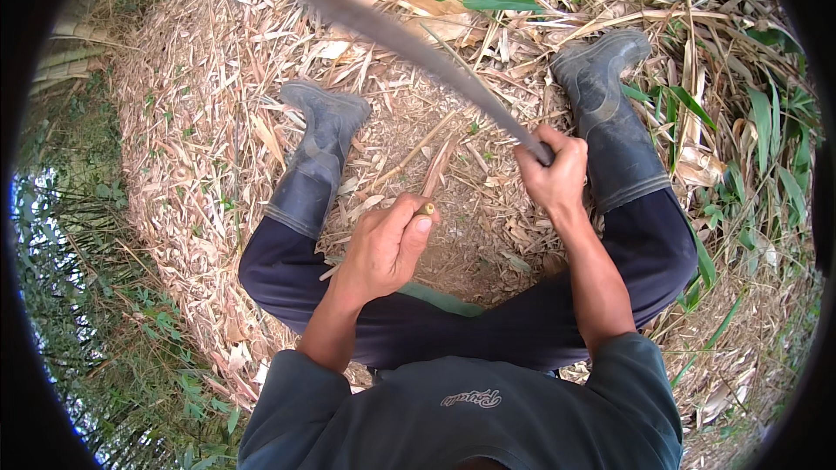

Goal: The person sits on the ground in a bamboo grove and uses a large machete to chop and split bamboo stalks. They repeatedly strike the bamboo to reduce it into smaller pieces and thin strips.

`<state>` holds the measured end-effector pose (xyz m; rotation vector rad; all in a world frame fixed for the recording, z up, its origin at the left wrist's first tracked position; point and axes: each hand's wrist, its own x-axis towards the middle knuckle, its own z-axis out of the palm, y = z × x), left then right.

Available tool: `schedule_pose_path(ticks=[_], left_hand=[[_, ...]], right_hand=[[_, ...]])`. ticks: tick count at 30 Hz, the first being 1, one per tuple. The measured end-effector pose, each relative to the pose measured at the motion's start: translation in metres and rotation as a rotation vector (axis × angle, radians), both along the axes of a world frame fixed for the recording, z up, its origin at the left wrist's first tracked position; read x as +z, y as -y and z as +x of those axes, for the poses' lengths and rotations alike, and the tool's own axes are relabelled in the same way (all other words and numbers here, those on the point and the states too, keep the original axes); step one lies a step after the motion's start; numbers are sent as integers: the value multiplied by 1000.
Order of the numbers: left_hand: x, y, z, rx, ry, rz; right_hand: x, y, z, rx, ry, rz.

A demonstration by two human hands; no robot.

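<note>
Long blade slants forward-left from right hand.

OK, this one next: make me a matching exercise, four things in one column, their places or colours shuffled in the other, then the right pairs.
Things
1. Long blade
2. Thin stick
3. Boots
4. Dry litter

Places or colours
A. In the left grip, an end showing beside the thumb
B. Pale brown, strewn over the ground
C. In the right grip, slanting toward the picture's upper left, its far end blurred
D. Dark grey, one on each foot

Right pairs: 1-C, 2-A, 3-D, 4-B
</note>
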<state>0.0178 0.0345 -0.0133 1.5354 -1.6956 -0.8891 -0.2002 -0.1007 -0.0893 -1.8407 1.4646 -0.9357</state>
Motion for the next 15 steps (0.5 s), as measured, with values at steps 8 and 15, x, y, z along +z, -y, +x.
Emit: schedule_pose_path(ticks=[8,15], left_hand=[[-22,3,4,-26,33,-200],[-20,0,0,-22,7,-175]], right_hand=[[16,-28,29,421,7,-524],[13,-30,30,444,3,-538]])
